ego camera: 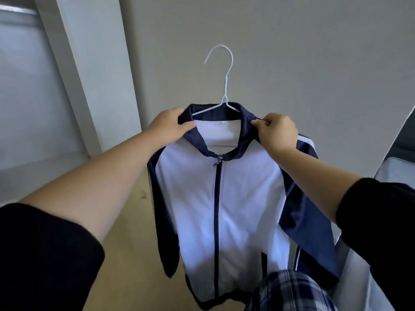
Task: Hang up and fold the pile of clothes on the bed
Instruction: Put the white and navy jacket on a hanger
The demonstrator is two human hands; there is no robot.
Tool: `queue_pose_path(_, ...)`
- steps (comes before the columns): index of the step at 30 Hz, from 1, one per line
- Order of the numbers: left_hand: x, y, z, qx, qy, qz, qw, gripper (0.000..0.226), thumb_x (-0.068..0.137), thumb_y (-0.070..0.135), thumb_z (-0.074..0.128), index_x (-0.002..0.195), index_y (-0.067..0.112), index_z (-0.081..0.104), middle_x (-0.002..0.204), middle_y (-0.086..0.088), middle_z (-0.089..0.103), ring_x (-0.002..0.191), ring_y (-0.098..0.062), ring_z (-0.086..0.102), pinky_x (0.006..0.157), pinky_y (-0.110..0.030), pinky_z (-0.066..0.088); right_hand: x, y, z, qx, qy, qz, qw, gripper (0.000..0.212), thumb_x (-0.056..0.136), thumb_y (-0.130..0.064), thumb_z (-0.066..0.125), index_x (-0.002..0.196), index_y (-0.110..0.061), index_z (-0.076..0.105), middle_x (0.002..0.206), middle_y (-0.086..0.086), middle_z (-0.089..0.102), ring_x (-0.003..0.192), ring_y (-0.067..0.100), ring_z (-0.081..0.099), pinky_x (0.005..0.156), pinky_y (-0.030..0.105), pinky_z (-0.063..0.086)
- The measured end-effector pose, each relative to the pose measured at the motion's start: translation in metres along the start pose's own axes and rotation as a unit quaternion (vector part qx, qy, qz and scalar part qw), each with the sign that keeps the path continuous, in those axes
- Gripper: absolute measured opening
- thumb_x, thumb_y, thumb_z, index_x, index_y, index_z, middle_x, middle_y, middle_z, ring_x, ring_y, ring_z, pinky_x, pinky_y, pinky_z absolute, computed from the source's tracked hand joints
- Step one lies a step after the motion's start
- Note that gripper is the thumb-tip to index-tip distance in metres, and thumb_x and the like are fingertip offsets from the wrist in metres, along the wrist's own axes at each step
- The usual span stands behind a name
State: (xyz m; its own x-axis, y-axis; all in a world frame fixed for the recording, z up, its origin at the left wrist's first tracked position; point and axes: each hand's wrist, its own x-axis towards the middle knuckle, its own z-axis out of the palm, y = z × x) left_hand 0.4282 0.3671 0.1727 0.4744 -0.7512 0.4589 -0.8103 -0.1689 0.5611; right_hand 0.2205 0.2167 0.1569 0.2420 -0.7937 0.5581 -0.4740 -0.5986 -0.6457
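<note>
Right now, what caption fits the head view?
The left hand and right hand grip the collar of a zipped jacket on a white hanger.

Zip-up jacket (pixel 224 198) — white body, navy sleeves and collar — hangs upright, zipped, on white wire hanger (pixel 225 86).

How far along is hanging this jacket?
Done: the white hanger sits inside the zipped jacket, its hook free above the collar. In hand: the left hand and right hand grip the collar. Left: the hook catches nothing yet; the bed pile is out of view.

One jacket (pixel 224 198), one hanger (pixel 221 86), two hands.
</note>
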Motion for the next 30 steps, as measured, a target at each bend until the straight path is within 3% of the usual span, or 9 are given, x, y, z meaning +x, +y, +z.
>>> queue_pose_path(4,0.019,-0.030,0.006,0.078,0.021,-0.011,0.997,0.016,0.087,0.015,0.064,0.078,0.003,0.058,0.078,-0.010,0.054,0.076,-0.025,0.049,0.065,-0.030,0.034,0.004,0.007,0.040,0.019,-0.012,-0.032,0.999,0.033,0.087,-0.035,0.061,0.073,-0.004,0.062,0.062,0.005,0.058,0.065,0.029,0.055,0.059,0.033,0.040)
queue_pose_path(10,0.062,-0.112,0.038,0.083,0.111,-0.022,0.990,0.023,0.085,0.016,0.064,0.068,0.008,0.049,0.059,0.000,0.042,0.067,-0.026,0.043,0.058,-0.032,0.030,0.036,0.022,0.143,0.045,0.002,-0.057,0.997,0.029,0.089,-0.031,0.060,0.075,-0.006,0.063,0.068,0.008,0.066,0.069,0.034,0.058,0.069,0.033,0.043)
queue_pose_path(13,0.095,-0.165,0.058,0.082,0.152,-0.024,0.985,0.020,0.084,0.015,0.063,0.071,0.006,0.052,0.066,-0.004,0.048,0.068,-0.028,0.046,0.062,-0.036,0.035,0.057,0.029,0.209,0.056,-0.004,-0.061,0.997,0.028,0.088,-0.028,0.059,0.073,-0.004,0.060,0.065,0.010,0.065,0.065,0.035,0.056,0.066,0.037,0.046)
queue_pose_path(18,0.139,-0.232,0.060,0.061,0.173,-0.057,0.981,0.013,0.084,0.017,0.063,0.080,0.005,0.062,0.074,-0.003,0.054,0.070,-0.022,0.048,0.064,-0.030,0.034,0.093,0.014,0.290,0.063,-0.066,-0.034,0.995,0.025,0.088,-0.024,0.058,0.069,-0.012,0.049,0.056,-0.002,0.050,0.062,0.028,0.049,0.058,0.030,0.034)
queue_pose_path(21,0.146,-0.256,0.033,0.057,0.160,-0.085,0.982,0.013,0.084,0.015,0.065,0.085,0.002,0.064,0.080,-0.008,0.061,0.073,-0.021,0.052,0.067,-0.030,0.039,0.107,-0.017,0.315,0.072,-0.123,-0.018,0.990,0.023,0.088,-0.023,0.059,0.071,-0.007,0.054,0.060,0.001,0.054,0.064,0.026,0.052,0.057,0.029,0.035)
queue_pose_path(26,0.156,-0.268,-0.050,0.071,0.166,-0.187,0.966,0.009,0.084,0.013,0.065,0.084,0.006,0.060,0.078,-0.001,0.056,0.071,-0.014,0.046,0.061,-0.021,0.026,0.132,-0.113,0.328,0.065,-0.187,-0.072,0.978,0.024,0.086,-0.022,0.061,0.068,-0.006,0.057,0.064,0.004,0.056,0.062,0.026,0.052,0.057,0.029,0.032)
queue_pose_path(30,0.161,-0.256,-0.144,0.125,0.149,-0.275,0.942,0.008,0.081,0.009,0.067,0.075,0.006,0.062,0.078,-0.002,0.051,0.078,-0.019,0.046,0.064,-0.025,0.031,0.144,-0.210,0.319,0.050,-0.219,-0.105,0.969,0.025,0.084,-0.018,0.060,0.069,0.003,0.061,0.067,0.015,0.062,0.064,0.034,0.055,0.064,0.044,0.045)
